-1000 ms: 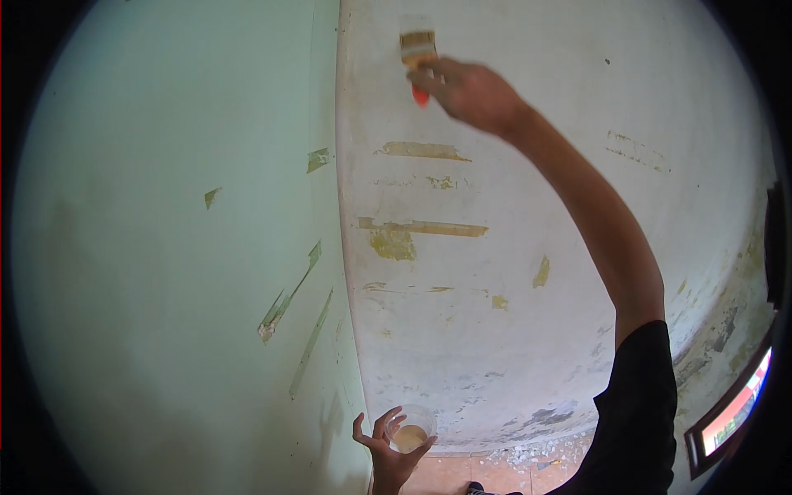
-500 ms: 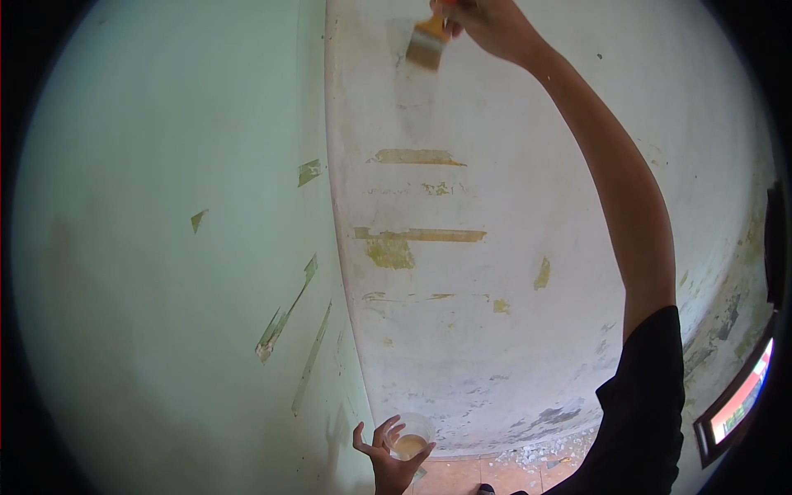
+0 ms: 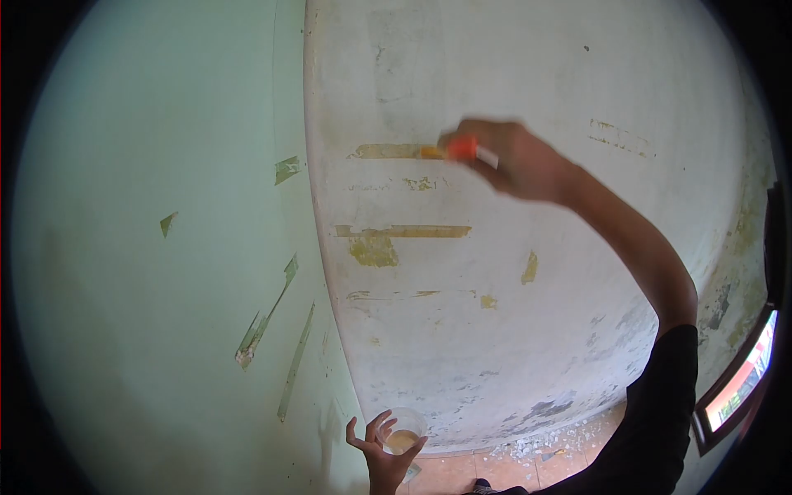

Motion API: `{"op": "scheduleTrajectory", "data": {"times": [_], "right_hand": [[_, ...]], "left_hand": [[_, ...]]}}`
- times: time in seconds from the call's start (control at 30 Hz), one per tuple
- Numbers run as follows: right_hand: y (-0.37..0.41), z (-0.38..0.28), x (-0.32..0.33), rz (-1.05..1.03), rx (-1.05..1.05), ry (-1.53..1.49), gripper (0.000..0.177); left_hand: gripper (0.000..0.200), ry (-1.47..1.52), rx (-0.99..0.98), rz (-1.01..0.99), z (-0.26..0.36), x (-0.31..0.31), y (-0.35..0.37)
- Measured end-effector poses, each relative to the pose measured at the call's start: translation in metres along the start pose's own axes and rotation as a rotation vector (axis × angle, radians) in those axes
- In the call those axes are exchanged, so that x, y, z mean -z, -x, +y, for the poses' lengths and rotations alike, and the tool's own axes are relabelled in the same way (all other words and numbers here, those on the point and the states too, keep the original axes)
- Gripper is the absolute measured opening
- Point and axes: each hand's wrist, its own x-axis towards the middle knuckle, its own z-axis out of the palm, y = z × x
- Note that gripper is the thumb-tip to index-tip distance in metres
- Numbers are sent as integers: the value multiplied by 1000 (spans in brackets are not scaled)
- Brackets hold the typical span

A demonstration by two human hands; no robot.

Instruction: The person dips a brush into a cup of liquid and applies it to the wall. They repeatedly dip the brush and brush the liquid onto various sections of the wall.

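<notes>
My right hand (image 3: 528, 161) is closed around a paintbrush (image 3: 462, 148), raised in front of the whitish wall (image 3: 511, 74). Motion smears the brush; its red and orange handle shows, while the bristles are hardly visible. In this view it overlaps the right end of a bare tan strip (image 3: 384, 152). A darker, wet-looking patch (image 3: 404, 54) marks the wall higher up. Low in the view, my left hand (image 3: 388, 470) grips a clear plastic cup (image 3: 417, 421) between thumb and fingers. Some pale beige liquid (image 3: 402, 441) lies in the cup's bottom.
A light green wall (image 3: 140, 132) with peeled streaks meets the whitish wall at a corner on the left. Paint flakes (image 3: 536, 450) litter the tiled floor (image 3: 511, 474) along the wall's foot. A dark-framed opening (image 3: 738, 384) is at the right.
My right hand has brought the brush down from the top of the wall to the tan strip. My left hand still holds the cup; the view has shifted slightly right.
</notes>
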Motion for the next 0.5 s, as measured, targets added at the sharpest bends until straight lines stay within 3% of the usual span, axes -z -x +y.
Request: {"op": "scheduleTrajectory", "data": {"times": [0.07,0.13,0.17,0.2,0.23,0.3,0.37,0.4,0.43,0.47,0.5], "right_hand": [[-24,41,17,40,-191,-191,16],[-55,71,44,142,-309,-157,13],[-66,112,51,272,-132,-116,17],[-79,86,71,365,-290,-211,12],[-89,80,82,463,-387,-114,10],[-85,105,90,490,-78,276,10],[-63,119,66,421,17,383,13],[-53,123,55,351,117,491,22],[-35,96,41,156,-82,522,32],[-14,87,28,177,93,467,44],[8,63,20,104,121,524,50]], "left_hand": [[127,-9,12,11,3,1,2],[127,-14,-1,23,1,2,7],[127,-16,-20,37,1,2,7],[127,-20,-24,35,4,1,8],[127,8,18,52,10,0,11],[128,34,63,69,11,-2,15],[127,4,53,60,1,0,19],[127,1,56,55,2,-1,19],[127,23,60,61,3,-3,18],[127,47,63,68,4,-5,17],[127,47,64,61,5,-5,16]]}}
